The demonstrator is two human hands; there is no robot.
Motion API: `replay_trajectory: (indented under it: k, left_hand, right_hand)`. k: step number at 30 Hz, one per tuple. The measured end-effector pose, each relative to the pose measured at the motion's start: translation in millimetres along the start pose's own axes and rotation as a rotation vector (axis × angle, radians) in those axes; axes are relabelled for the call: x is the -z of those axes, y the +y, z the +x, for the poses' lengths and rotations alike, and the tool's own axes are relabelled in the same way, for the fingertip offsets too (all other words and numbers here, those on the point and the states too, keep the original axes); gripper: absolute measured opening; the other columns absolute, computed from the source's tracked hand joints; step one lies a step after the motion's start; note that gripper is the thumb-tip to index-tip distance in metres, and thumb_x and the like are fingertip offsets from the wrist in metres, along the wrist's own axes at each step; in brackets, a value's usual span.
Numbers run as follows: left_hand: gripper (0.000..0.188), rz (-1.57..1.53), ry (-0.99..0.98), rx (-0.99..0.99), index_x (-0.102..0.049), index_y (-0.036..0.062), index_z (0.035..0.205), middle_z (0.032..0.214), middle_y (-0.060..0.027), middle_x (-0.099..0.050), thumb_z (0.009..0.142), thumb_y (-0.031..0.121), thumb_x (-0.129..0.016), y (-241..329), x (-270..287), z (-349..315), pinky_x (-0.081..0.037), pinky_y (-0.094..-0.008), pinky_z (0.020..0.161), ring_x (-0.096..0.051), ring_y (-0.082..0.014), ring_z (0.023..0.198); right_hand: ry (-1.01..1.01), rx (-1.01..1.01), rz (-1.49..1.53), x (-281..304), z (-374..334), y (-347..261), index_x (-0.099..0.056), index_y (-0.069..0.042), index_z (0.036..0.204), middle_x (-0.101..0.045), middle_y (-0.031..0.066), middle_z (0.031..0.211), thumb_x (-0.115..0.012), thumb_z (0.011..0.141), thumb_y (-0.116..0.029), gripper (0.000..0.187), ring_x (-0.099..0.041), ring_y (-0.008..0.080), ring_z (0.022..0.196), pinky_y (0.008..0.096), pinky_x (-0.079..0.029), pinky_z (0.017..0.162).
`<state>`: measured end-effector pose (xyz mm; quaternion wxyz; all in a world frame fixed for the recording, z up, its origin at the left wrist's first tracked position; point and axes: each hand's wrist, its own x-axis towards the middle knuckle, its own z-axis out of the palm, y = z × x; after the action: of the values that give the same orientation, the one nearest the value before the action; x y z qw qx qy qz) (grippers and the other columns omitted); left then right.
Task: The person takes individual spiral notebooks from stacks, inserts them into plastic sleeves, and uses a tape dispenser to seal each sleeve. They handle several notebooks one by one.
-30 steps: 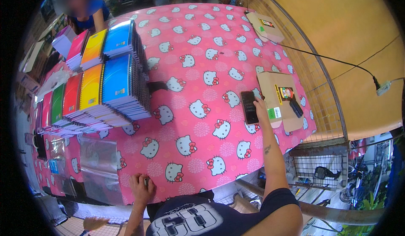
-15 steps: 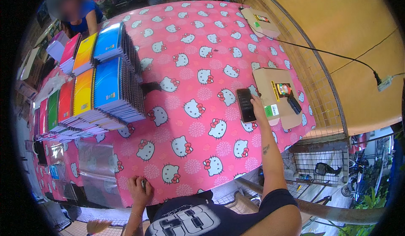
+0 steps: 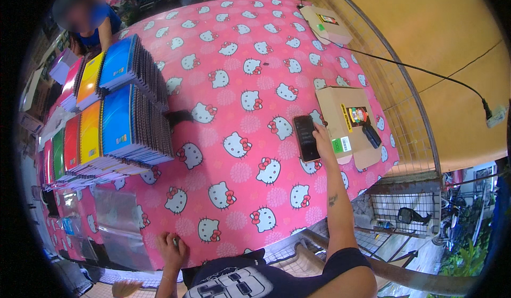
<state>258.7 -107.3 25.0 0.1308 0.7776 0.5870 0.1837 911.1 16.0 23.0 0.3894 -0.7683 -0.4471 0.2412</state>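
My right hand [image 3: 321, 144] is at the right edge of a black smartphone [image 3: 305, 138], its fingers closed about that side and partly over the lit screen. The phone's face is up, above the pink cat-print tablecloth [image 3: 242, 173]. At the table's near edge, my left hand [image 3: 171, 251] rests with curled fingers. Something small and greyish shows between them, too little of it to name. Left of that hand lie clear plastic sheets [image 3: 120, 221].
Stacks of spiral notebooks [image 3: 125, 122] in several colours stand at the left. Flattened cardboard [image 3: 332, 111] with a dark handheld object [image 3: 371, 136] lies right; another cardboard piece [image 3: 322, 25] is farther back. A black cable [image 3: 404, 63] crosses the right side. A person [image 3: 88, 23] is at the far left.
The whole view has shifted slightly, moving the notebooks a little left in the picture. My right hand stays at the phone and my left hand at the table edge.
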Motion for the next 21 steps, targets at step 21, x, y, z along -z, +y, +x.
replay_trajectory:
  k: [21]
  left_hand:
    - [0.025, 0.062, -0.015, -0.023, -0.056, 0.0068, 0.103, 0.104, -0.0209, -0.052, 0.083, 0.021, -0.063, 10.1, 9.0, 5.8, -0.038, -0.0532, 0.082, -0.049, -0.0411, 0.093]
  right_hand:
    - [0.101, 0.018, -0.351, -15.1, -47.6, -38.8, -0.029, -0.003, 0.155, -0.038, 0.0221, 0.153, -0.080, 0.078, -0.044, 0.101, -0.037, 0.0407, 0.141, 0.0496, -0.030, 0.117]
